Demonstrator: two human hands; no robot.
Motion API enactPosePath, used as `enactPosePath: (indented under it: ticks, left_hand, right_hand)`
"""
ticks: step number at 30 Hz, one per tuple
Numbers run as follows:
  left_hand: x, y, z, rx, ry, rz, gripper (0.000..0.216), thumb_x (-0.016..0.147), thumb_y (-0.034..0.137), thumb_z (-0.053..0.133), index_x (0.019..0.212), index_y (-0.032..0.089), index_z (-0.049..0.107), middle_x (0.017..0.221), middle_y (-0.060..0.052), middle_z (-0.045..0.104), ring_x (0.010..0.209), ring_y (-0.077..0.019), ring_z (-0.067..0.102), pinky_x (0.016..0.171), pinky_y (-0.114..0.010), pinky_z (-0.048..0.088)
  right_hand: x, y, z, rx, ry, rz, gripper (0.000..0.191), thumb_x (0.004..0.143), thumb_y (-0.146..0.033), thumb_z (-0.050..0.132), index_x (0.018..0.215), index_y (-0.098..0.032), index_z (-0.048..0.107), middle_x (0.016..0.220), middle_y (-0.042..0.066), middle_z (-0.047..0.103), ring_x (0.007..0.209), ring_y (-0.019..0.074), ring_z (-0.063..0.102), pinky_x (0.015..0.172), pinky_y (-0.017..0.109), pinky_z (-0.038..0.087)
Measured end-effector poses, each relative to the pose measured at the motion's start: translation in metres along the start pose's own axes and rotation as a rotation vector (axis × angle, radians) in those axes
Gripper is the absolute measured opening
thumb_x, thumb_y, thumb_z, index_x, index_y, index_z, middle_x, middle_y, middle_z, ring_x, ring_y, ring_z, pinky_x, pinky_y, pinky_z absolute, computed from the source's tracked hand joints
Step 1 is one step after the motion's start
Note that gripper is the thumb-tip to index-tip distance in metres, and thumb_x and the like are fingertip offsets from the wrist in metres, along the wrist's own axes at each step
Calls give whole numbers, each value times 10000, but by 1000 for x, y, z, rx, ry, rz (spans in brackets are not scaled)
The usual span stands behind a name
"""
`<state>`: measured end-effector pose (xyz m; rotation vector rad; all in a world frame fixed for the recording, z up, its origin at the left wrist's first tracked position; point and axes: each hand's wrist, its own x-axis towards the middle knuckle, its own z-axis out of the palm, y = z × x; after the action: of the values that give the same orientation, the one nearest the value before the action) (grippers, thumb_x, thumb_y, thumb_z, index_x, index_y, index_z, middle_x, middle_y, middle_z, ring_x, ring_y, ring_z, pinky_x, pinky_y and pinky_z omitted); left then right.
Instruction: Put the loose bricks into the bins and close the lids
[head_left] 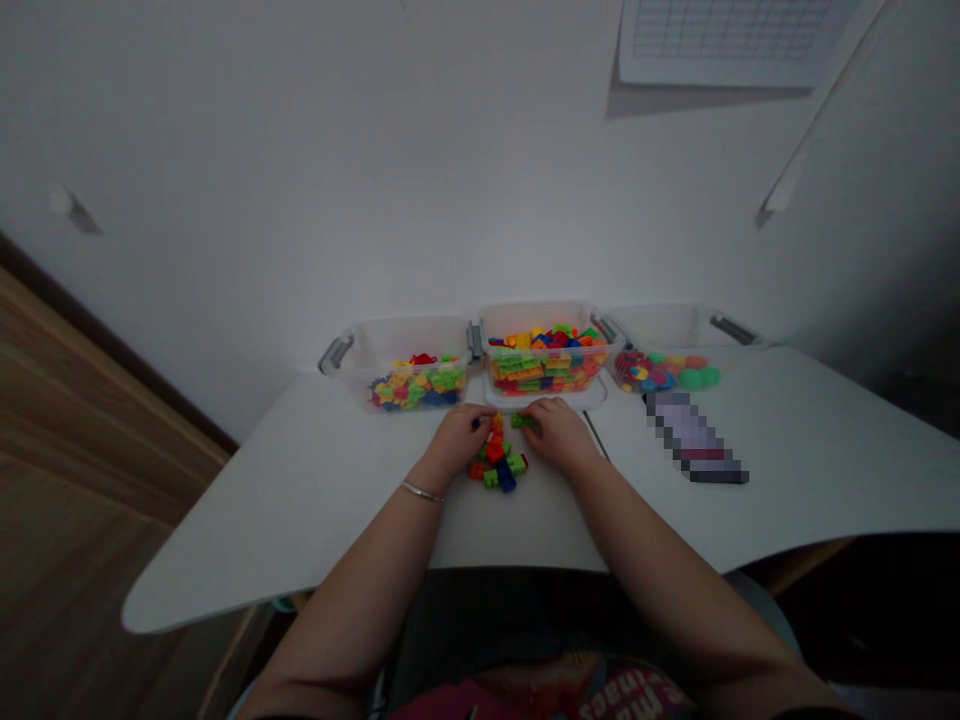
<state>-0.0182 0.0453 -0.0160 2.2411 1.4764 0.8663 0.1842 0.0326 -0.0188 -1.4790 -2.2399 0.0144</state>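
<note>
White table (300, 500), three clear plastic bins at the wall side: left bin (390, 345), middle bin (525, 318), right bin (675, 325), all holding coloured pieces. Left hand (456, 438) is curled over the brick pile (499, 462), touching it; can't tell if it grips anything. Right hand (559, 438) pinches a green brick (523, 421). The pile sits between the hands, just in front of the middle bin.

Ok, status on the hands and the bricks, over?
Left hand and right hand at the brick pile, grips unclear. Green brick at right fingertips. Middle bin close behind the pile.
</note>
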Motion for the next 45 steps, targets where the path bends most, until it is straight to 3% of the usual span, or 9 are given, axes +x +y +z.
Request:
enactPosePath:
  ticks: [7, 11, 19, 22, 26, 32, 38, 42, 45]
  left_hand:
    - [0, 1, 0, 8, -17, -9, 294, 822, 134, 533, 1059, 159, 706, 1092, -95, 718, 1056, -209, 641, 1006, -362, 469]
    - [0, 1, 0, 11, -11, -5, 291, 823, 137, 534, 1056, 159, 707, 1089, -92, 718, 1054, -207, 640, 1005, -358, 469]
    - [0, -4, 0, 15, -25, 9, 283, 842, 157, 523, 1057, 143, 708, 1086, -101, 717, 1049, -211, 639, 996, -360, 469]
    - [-2, -7, -1, 14, -33, -2, 284, 845, 162, 528, 1067, 141, 702, 1092, -101, 715, 1057, -208, 637, 999, -354, 466]
    - [-4, -11, -2, 19, -33, 3, 276, 852, 174, 526, 1063, 147, 701, 1092, -96, 715, 1062, -204, 634, 1002, -344, 460]
    - [-6, -12, -4, 14, -34, 10, 272, 852, 177, 528, 1060, 151, 702, 1089, -94, 715, 1063, -205, 633, 1008, -349, 454]
    - [-5, -10, -3, 1, -33, -1, 281, 849, 165, 521, 1063, 144, 702, 1094, -101, 713, 1067, -208, 631, 1005, -360, 459]
    - [-4, -9, -3, 0, -48, -11, 287, 840, 156, 528, 1069, 149, 701, 1097, -98, 712, 1064, -202, 634, 1000, -347, 466]
    - [-3, -8, -4, -2, -47, -17, 282, 841, 158, 531, 1066, 146, 700, 1097, -98, 712, 1064, -202, 635, 1001, -346, 466]
  right_hand:
    - [0, -2, 3, 58, -89, 17, 187, 802, -204, 612, 987, -185, 622, 960, 70, 666, 955, 221, 558, 827, 316, 435]
    - [0, 1, 6, 176, -33, 7, 167, 801, -186, 580, 964, -186, 614, 952, 69, 658, 933, 209, 568, 821, 313, 442]
    - [12, 7, -23, 408, 703, 134, 304, 903, -325, 405, 1119, -158, 538, 1037, 116, 604, 822, 193, 548, 764, 329, 463]
    - [28, 20, -43, 373, 861, 198, 321, 895, -372, 426, 1108, -166, 549, 1025, 106, 607, 875, 211, 546, 809, 365, 448]
    - [50, 40, -61, 224, 830, 311, 321, 877, -403, 465, 1039, -181, 632, 945, 91, 648, 916, 238, 544, 886, 414, 404]
    - [63, 52, -61, 82, 577, 393, 346, 866, -349, 459, 1044, -198, 714, 923, 116, 713, 916, 268, 590, 920, 459, 379]
    - [63, 56, -51, 30, 501, 308, 394, 899, -329, 405, 1170, -220, 670, 1231, 120, 651, 1190, 289, 513, 1060, 564, 253]
    - [61, 59, -49, 145, 562, 273, 436, 861, -296, 427, 1249, -187, 593, 1303, 140, 594, 1204, 276, 513, 1072, 556, 282]
    - [52, 53, -49, 207, 763, 249, 479, 829, -261, 434, 1296, -188, 510, 1332, 147, 538, 1253, 274, 462, 1089, 572, 261]
